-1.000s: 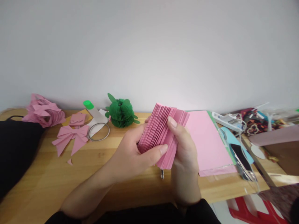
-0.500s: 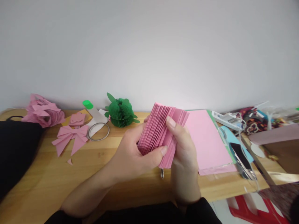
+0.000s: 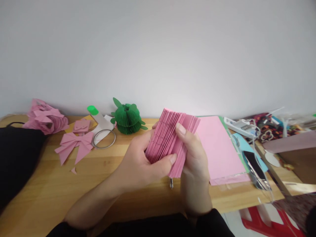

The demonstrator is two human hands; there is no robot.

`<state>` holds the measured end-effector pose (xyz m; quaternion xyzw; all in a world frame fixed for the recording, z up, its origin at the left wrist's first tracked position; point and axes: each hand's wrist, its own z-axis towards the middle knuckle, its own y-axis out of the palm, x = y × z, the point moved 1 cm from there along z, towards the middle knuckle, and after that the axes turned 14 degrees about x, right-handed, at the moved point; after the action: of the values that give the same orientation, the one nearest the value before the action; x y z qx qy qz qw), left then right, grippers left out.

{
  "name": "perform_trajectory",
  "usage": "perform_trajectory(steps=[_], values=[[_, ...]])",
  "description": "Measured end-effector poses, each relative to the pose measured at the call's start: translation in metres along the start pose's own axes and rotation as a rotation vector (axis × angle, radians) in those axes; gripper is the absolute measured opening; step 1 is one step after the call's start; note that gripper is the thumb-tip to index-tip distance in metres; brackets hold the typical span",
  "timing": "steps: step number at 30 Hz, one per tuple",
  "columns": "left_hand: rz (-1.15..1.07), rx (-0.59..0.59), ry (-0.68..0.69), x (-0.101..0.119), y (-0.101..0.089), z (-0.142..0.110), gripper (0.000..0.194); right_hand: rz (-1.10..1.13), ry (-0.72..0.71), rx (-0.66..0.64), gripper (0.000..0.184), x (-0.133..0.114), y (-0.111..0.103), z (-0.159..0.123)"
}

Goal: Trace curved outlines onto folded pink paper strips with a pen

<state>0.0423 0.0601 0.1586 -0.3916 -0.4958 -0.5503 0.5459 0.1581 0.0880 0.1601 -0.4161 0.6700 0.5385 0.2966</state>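
Between my two hands is a thick stack of pleated pink paper (image 3: 164, 136), tilted, its many folds facing up. My left hand (image 3: 140, 168) is wrapped round the left side, with the thumb pressed across the lower folds. On the right side my right hand (image 3: 195, 158) grips the stack, its thumb lying on the upper folds. Most of my other fingers are hidden behind the paper. Under the stack, a small part of a metallic object (image 3: 171, 183) shows on the wooden table (image 3: 111, 200).
Left lie a crumpled pink paper piece (image 3: 45, 117), a pink paper bow (image 3: 75, 144), a tape roll (image 3: 93, 140) and a green-capped glue stick (image 3: 98, 118). A green honeycomb paper figure (image 3: 127, 118) stands behind. Right are pink sheets (image 3: 219, 148), a phone (image 3: 255, 166) and a cardboard box (image 3: 296, 158).
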Motion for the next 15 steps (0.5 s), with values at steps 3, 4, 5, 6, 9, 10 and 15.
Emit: perform_trajectory(steps=[3,4,5,6,9,10,15], values=[[0.017,0.015,0.008,0.0003,0.0004,-0.0006,0.011,0.008,-0.001,-0.006,0.033,0.0001,-0.0002,0.0001],[0.026,0.02,0.0,0.0002,0.0004,-0.0009,0.01,0.008,-0.002,-0.01,0.033,0.0002,-0.0003,0.0002],[0.032,0.021,-0.009,0.0001,0.0003,-0.0012,0.009,0.006,-0.003,-0.011,0.034,0.0004,-0.0003,0.0005],[0.034,0.021,-0.018,0.0,0.0001,-0.0014,0.008,0.003,-0.004,-0.009,0.035,0.0005,-0.0003,0.0007],[0.027,0.004,-0.03,-0.0004,-0.0011,-0.0014,0.006,-0.008,-0.016,-0.017,0.036,0.0006,0.0002,0.0009],[0.021,-0.002,-0.026,-0.0006,-0.0016,-0.0012,0.006,-0.01,-0.025,-0.022,0.035,0.0005,0.0004,0.0008],[-0.023,-0.013,-0.026,-0.001,-0.0027,-0.0007,0.009,-0.012,-0.023,-0.014,0.035,-0.0003,0.0006,0.0]])
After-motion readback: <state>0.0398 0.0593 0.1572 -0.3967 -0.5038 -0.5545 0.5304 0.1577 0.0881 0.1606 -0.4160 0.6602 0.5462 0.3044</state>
